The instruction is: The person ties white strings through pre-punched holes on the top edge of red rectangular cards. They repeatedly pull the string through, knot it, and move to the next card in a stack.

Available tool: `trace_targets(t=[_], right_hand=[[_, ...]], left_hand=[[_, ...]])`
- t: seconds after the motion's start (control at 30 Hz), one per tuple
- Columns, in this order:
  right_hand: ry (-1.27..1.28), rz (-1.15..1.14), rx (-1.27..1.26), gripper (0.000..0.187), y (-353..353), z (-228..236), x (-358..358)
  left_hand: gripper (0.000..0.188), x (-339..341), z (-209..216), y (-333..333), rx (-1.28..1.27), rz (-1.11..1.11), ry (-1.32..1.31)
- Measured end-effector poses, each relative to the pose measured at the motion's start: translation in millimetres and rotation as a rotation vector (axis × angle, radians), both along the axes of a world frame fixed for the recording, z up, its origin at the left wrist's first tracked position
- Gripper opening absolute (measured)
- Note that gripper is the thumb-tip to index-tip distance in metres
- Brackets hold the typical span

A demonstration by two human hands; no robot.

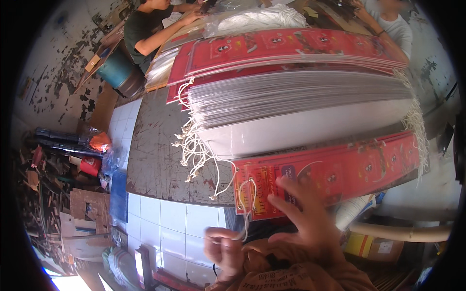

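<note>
A long red printed plastic-covered banner [340,177] lies along the near edge of the table, its left end slightly past the edge. At that end a white cord [246,225] is looped through an eyelet and hangs toward me. My left hand [225,250] is closed in a pinch on the cord's lower end. My right hand [308,216], a little blurred, is over the banner with its fingers spread; whether it touches the surface I cannot tell. Behind the banner stands a thick stack of similar banners [301,121], pale backs toward me, with knotted cords [191,150] dangling from both ends.
More red banners [291,46] and a bundle of white cord [264,17] lie farther back on the scratched grey table [155,160]. Two people work at the far side. A blue drum [116,70] stands at left, above scrap wood and cardboard [87,208]. A beige curved bar [398,232] is at lower right.
</note>
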State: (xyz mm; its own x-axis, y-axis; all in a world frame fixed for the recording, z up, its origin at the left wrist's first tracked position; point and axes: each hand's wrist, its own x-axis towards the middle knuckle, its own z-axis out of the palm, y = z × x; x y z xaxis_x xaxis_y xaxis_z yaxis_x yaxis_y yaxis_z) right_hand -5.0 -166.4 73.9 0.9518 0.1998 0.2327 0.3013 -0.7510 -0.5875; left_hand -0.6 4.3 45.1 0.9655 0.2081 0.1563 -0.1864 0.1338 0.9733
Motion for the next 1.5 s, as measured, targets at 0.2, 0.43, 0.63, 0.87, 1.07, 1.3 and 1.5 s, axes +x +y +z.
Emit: trace_targets(t=[0.2,0.43,0.63,0.87,1.07,1.3,1.5], right_hand=[[-0.218,0.292,0.414,0.042,16,-13,-20],[-0.458,0.038,0.412,0.033,32,-21,-12],[-0.527,-0.030,0.543,0.025,42,-24,-9],[-0.486,-0.055,0.557,0.025,46,-24,-8],[-0.462,-0.034,0.524,0.028,42,-25,-9],[-0.448,-0.045,0.515,0.027,41,-25,-10],[-0.474,-0.051,0.518,0.024,40,-28,-10]], left_hand=[[0.022,-13,-10,6,0.137,-0.332,-0.168],[0.038,-16,-3,-6,0.008,-0.248,0.012],[0.041,-1,-13,-14,0.024,-0.326,-0.244],[0.056,-5,-23,-18,-0.122,-0.495,-0.199],[0.071,-5,-15,-25,-0.104,-0.481,-0.280],[0.084,-13,-26,-20,0.015,-0.461,-0.273],[0.084,-12,-23,-18,0.057,-0.436,-0.297]])
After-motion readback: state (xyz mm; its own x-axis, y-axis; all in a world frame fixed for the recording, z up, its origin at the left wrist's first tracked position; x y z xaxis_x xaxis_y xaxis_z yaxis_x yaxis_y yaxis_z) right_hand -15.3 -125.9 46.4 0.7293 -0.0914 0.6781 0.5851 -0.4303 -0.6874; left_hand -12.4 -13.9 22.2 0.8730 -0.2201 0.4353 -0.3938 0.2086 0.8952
